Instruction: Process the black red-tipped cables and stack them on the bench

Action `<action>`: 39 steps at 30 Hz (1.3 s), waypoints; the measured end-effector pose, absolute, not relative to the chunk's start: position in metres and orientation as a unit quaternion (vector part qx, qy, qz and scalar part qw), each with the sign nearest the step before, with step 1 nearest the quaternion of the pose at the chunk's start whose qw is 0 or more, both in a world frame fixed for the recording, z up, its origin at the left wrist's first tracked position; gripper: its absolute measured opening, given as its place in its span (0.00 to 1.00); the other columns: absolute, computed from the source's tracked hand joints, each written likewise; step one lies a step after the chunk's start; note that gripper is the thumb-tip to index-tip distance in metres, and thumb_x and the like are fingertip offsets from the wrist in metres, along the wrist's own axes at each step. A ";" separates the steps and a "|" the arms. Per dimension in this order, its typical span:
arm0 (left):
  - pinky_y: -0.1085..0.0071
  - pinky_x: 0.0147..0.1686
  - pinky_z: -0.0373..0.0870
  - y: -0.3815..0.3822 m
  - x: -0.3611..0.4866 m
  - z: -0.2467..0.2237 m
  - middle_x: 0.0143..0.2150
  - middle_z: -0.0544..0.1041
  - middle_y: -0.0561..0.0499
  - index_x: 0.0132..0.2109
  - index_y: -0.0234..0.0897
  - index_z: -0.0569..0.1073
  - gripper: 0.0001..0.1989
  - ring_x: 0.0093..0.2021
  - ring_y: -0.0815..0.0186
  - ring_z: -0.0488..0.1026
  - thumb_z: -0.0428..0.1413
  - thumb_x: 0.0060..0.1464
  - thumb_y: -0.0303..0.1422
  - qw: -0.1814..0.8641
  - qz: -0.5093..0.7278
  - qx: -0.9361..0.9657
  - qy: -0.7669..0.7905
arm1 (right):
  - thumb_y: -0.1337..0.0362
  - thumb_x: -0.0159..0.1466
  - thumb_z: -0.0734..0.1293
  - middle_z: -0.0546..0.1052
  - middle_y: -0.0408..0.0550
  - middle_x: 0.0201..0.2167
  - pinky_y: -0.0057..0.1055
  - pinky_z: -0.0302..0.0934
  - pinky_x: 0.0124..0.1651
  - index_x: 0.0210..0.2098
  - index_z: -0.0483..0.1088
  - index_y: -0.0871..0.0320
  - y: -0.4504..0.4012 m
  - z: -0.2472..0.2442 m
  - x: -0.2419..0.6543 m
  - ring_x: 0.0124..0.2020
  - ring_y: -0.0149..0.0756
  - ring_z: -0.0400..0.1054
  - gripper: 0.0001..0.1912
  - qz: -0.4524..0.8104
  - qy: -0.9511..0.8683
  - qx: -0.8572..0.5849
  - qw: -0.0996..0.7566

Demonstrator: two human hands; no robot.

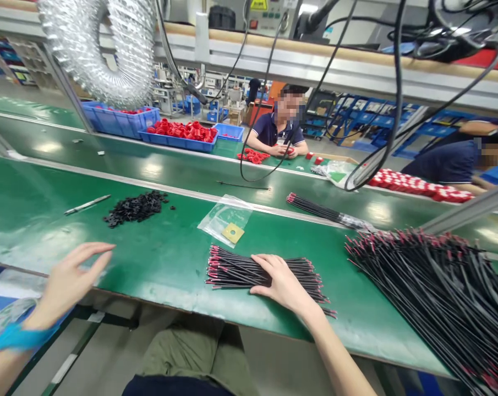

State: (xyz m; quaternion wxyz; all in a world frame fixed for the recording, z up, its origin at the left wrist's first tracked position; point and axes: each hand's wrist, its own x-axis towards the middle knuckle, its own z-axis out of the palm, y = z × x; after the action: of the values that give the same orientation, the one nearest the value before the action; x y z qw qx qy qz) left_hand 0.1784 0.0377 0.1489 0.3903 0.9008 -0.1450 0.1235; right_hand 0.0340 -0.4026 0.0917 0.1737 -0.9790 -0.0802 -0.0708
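Observation:
My right hand (279, 279) rests over a bundle of short black cables with red ends (232, 268) near the table's front edge, its fingers and thumb spread across them. Over the table's left front edge, my left hand (73, 272) has thumb and fingers apart with nothing between them. A pile of small black parts (135, 209) lies beyond it, beside a silver pen (87, 204). Behind the cable bundle is a clear plastic bag (222, 214) with a yellow square piece (233, 232) at its corner.
A large heap of long black cables (434, 291) covers the right side. Another cable bundle (318, 210) lies behind. Blue bins of red parts (182, 133) stand at the back. Two people sit across the green table (158, 258). Black cords (397, 82) hang overhead.

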 end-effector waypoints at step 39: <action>0.47 0.66 0.44 -0.198 0.110 0.061 0.69 0.47 0.28 0.67 0.19 0.54 0.46 0.70 0.44 0.41 0.43 0.58 0.58 0.119 0.110 0.850 -0.502 | 0.51 0.66 0.60 0.44 0.63 0.69 0.55 0.34 0.70 0.69 0.43 0.72 -0.373 0.072 0.030 0.71 0.51 0.33 0.43 -0.094 -0.155 -0.982 0.058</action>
State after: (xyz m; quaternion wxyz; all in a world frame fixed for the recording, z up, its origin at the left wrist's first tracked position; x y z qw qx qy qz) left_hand 0.1096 -0.1979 0.0608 0.1191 0.8496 -0.5020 0.1096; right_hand 0.0300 -0.3733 0.0719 0.0577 -0.9817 -0.1552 -0.0940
